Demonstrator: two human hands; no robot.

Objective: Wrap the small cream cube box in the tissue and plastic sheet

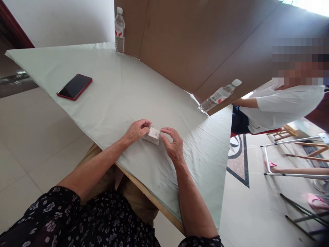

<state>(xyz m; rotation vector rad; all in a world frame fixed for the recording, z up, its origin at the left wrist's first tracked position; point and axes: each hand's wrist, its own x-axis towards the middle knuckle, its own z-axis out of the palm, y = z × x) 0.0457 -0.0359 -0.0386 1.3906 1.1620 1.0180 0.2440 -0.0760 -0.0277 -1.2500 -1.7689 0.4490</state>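
Note:
A small white box [154,134] with a printed label on top rests on the cloth-covered table, close to its near edge. Something clear, like plastic, seems to surround its lower part. At the box's left side is my left hand [137,131], its thumb and fingers bent in against that end. My right hand [173,143] is curved at the opposite side, thumb and forefinger apart with their tips right beside the box. Whether those right fingertips touch it, I cannot tell.
A phone in a red case [74,86] lies to the left on the pale tablecloth [113,87]. Water bottles stand at the back left [119,31] and right [218,97], by a tall cardboard panel [174,41]. Beyond it sits a person in a white shirt [285,104].

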